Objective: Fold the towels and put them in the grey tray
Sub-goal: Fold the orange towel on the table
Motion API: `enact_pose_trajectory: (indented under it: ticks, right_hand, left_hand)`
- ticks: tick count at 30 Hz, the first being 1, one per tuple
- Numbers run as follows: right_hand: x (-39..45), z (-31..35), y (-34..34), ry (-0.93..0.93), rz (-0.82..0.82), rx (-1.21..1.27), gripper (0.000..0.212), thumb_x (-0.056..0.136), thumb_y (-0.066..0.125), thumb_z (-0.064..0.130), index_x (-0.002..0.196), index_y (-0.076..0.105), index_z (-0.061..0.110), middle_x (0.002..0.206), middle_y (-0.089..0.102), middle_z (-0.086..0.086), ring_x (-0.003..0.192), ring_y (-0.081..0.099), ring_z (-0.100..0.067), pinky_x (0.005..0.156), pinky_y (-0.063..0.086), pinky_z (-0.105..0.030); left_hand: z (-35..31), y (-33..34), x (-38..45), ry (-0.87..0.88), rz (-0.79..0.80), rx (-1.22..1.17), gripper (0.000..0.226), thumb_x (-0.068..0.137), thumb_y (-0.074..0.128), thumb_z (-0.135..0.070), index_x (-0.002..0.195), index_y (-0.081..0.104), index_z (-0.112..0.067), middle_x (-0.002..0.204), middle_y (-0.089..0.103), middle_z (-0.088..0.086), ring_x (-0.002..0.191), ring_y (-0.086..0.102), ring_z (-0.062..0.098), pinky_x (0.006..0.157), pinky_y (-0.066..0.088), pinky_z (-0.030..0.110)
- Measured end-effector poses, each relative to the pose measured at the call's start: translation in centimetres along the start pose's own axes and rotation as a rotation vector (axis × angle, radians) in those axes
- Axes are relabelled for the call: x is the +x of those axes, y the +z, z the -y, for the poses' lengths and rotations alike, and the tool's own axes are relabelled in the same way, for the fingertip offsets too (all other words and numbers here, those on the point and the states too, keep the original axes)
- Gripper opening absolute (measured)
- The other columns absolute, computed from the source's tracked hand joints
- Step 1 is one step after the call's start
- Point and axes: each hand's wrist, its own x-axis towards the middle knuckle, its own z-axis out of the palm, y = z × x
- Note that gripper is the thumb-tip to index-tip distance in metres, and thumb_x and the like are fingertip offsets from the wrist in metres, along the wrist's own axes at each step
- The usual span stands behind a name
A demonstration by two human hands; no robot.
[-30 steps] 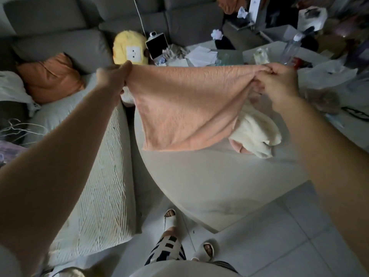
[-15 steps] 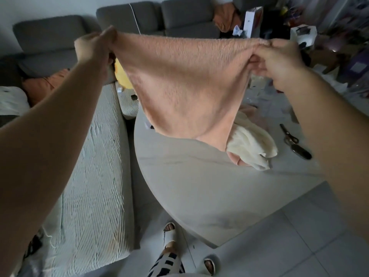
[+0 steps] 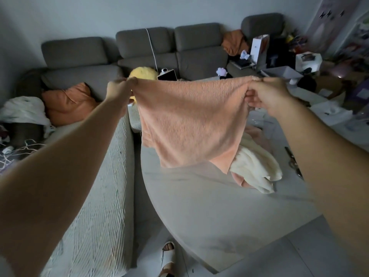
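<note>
- Dim living room: a round grey table [image 3: 209, 216] stands beside a grey sofa [image 3: 169, 50].
- Above the table hangs a peach towel [image 3: 191, 124], spread flat in the air, its lower edge clear of the top.
- Left hand [image 3: 119, 90] pinches one top corner with curled fingers; right hand [image 3: 265, 94] pinches the other.
- Behind the towel, a cream towel [image 3: 253, 168] lies crumpled on the table.
- Beyond the table's left edge, an orange cushion [image 3: 67, 102] rests on the sofa.

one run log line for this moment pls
left hand: pinches corner | right hand: pinches corner | peach terry towel: spread, airborne | grey tray: unseen
</note>
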Motion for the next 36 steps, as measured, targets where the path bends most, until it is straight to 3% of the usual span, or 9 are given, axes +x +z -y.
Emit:
enact_pose_trajectory:
  ticks: [5, 10, 13, 16, 20, 24, 28, 33, 36]
  right_hand:
    - [2.1, 2.8, 1.5, 0.018, 0.03, 0.053, 0.007, 0.088, 0.062, 0.02, 0.093, 0.066, 0.017, 0.078, 0.069, -0.003, 0.057, 0.068, -0.011, 0.052, 0.054, -0.024]
    - [3.6, 6.2, 3.0, -0.027, 0.008, 0.19, 0.024, 0.092, 0.057, 0.021, 0.115, 0.062, 0.017, 0.077, 0.068, 0.001, 0.066, 0.068, -0.011, 0.057, 0.056, -0.024]
    - [2.2, 5.2, 2.8, -0.054, 0.008, 0.214, 0.015, 0.088, 0.059, 0.021, 0.099, 0.065, 0.015, 0.072, 0.067, 0.0, 0.059, 0.068, -0.011, 0.055, 0.056, -0.025]
    - [-1.4, 0.0, 1.6, -0.056, 0.141, 0.123, 0.01, 0.078, 0.063, 0.022, 0.08, 0.07, 0.016, 0.065, 0.068, -0.003, 0.057, 0.067, -0.014, 0.057, 0.056, -0.027]
    - [-8.0, -11.4, 0.4, 0.021, 0.456, -0.16, 0.018, 0.071, 0.069, 0.031, 0.074, 0.066, 0.013, 0.071, 0.064, -0.004, 0.067, 0.061, -0.023, 0.062, 0.049, -0.042]
    - [-12.7, -21.1, -0.2, 0.123, 0.643, -0.374, 0.033, 0.065, 0.066, 0.036, 0.066, 0.048, 0.008, 0.066, 0.047, 0.005, 0.066, 0.044, -0.015, 0.064, 0.038, -0.038]
    - [-15.0, -26.4, -1.9, 0.272, 0.516, -0.327, 0.024, 0.059, 0.059, 0.041, 0.062, 0.064, 0.018, 0.061, 0.065, 0.002, 0.066, 0.061, -0.017, 0.063, 0.042, -0.031]
    - [-15.9, -30.7, -3.9, 0.393, 0.329, -0.249, 0.022, 0.085, 0.059, 0.004, 0.067, 0.067, 0.013, 0.073, 0.075, -0.013, 0.084, 0.073, -0.035, 0.086, 0.054, -0.052]
    - [-17.0, -32.0, -3.9, 0.442, 0.277, -0.226, 0.022, 0.087, 0.056, 0.002, 0.072, 0.069, 0.012, 0.074, 0.076, -0.012, 0.084, 0.074, -0.033, 0.089, 0.054, -0.054]
  left_hand:
    - [-2.5, 0.9, 1.4, 0.06, 0.021, -0.064, 0.017, 0.092, 0.058, -0.007, 0.107, 0.065, -0.011, 0.108, 0.068, 0.011, 0.098, 0.065, 0.023, 0.088, 0.057, 0.035]
    - [-5.4, 0.6, 2.6, 0.161, -0.133, -0.195, 0.017, 0.088, 0.062, -0.002, 0.082, 0.057, -0.018, 0.08, 0.062, 0.002, 0.068, 0.06, 0.013, 0.056, 0.052, 0.024]
    - [-3.3, -1.1, 2.0, 0.131, -0.171, -0.331, 0.02, 0.087, 0.061, 0.0, 0.079, 0.059, -0.018, 0.067, 0.064, 0.0, 0.057, 0.061, 0.011, 0.05, 0.046, 0.023]
    - [3.2, -0.8, -0.6, -0.081, -0.026, -0.444, 0.01, 0.094, 0.059, -0.009, 0.091, 0.056, -0.018, 0.08, 0.065, 0.003, 0.062, 0.069, 0.014, 0.052, 0.047, 0.023]
    - [13.8, 4.5, -6.1, -0.659, 0.229, -0.461, 0.019, 0.099, 0.058, -0.034, 0.106, 0.053, -0.018, 0.098, 0.062, 0.008, 0.077, 0.067, 0.024, 0.06, 0.046, 0.03]
    - [22.2, 9.2, -11.3, -0.862, 0.232, -0.253, 0.035, 0.096, 0.064, -0.02, 0.129, 0.055, -0.012, 0.125, 0.055, 0.014, 0.093, 0.061, 0.029, 0.075, 0.051, 0.039]
    - [27.8, 11.2, -13.6, -0.817, 0.234, -0.027, 0.062, 0.093, 0.056, -0.002, 0.15, 0.036, -0.018, 0.116, 0.055, 0.011, 0.097, 0.056, 0.028, 0.076, 0.052, 0.041]
    - [30.5, 13.0, -12.0, -0.503, 0.237, 0.282, 0.052, 0.091, 0.054, -0.015, 0.142, 0.044, -0.018, 0.114, 0.061, 0.007, 0.091, 0.064, 0.029, 0.072, 0.058, 0.041]
    - [31.1, 13.4, -11.5, -0.507, 0.239, 0.263, 0.034, 0.092, 0.057, -0.018, 0.125, 0.055, -0.015, 0.101, 0.068, 0.014, 0.079, 0.064, 0.031, 0.066, 0.052, 0.038]
